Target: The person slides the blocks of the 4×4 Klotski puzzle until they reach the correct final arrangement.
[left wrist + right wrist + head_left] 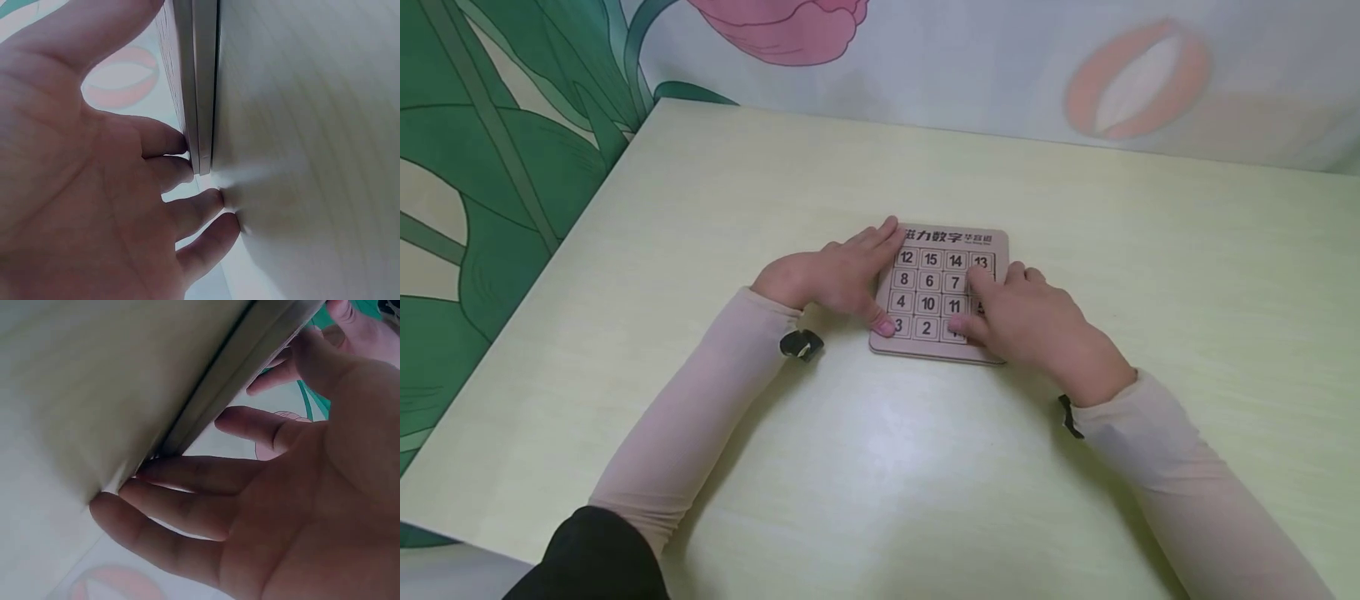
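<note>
A flat wooden number sliding puzzle (925,348) lies on the table in the head view, Chinese lettering along its top edge. Its top row reads 12, 15, 14, 13. My left hand (850,271) rests against the left side, its thumb on the tile marked 3 and its fingers near the upper corner. From the right, my right hand (1030,321) touches the tile face with index finger and thumb, hiding some right-column tiles. Both wrist views show the board's edge (194,94) side-on, with the other fingers beside it, some fingertips touching the tabletop.
The pale table (925,475) extends around the puzzle. Behind it stands a wall (955,67) with painted flowers, and large green painted leaves (520,167) cover the left side. Black straps (801,343) sit at both wrists.
</note>
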Tool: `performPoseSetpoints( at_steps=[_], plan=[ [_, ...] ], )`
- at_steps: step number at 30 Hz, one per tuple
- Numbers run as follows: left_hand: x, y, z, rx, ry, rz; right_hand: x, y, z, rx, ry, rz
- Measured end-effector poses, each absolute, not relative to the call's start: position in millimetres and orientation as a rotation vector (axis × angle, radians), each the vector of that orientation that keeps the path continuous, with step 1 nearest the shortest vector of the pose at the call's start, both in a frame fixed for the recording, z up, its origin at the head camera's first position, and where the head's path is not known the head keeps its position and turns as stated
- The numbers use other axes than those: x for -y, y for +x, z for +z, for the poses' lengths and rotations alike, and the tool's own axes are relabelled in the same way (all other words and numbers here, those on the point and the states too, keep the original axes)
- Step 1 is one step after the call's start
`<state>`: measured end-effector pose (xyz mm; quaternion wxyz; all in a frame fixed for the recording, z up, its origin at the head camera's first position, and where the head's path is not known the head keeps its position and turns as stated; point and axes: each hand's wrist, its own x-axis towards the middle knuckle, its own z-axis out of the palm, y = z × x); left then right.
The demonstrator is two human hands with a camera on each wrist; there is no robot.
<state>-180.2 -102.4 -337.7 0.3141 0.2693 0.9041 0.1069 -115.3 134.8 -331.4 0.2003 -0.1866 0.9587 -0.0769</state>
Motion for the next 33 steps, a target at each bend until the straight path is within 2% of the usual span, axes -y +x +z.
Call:
performPoseSetpoints(
  at_steps=[27, 33],
  plan=[
    [102.6, -180.9, -337.9, -2.377, 0.713, 0.282, -145.4, -119.8, -322.7, -2.598, -0.584, -0.293],
    [102.7, -180.7, -337.1, -2.377, 0.713, 0.283, -136.8, -117.0, -326.2, -2.603, -0.508, -0.286]
  ],
)
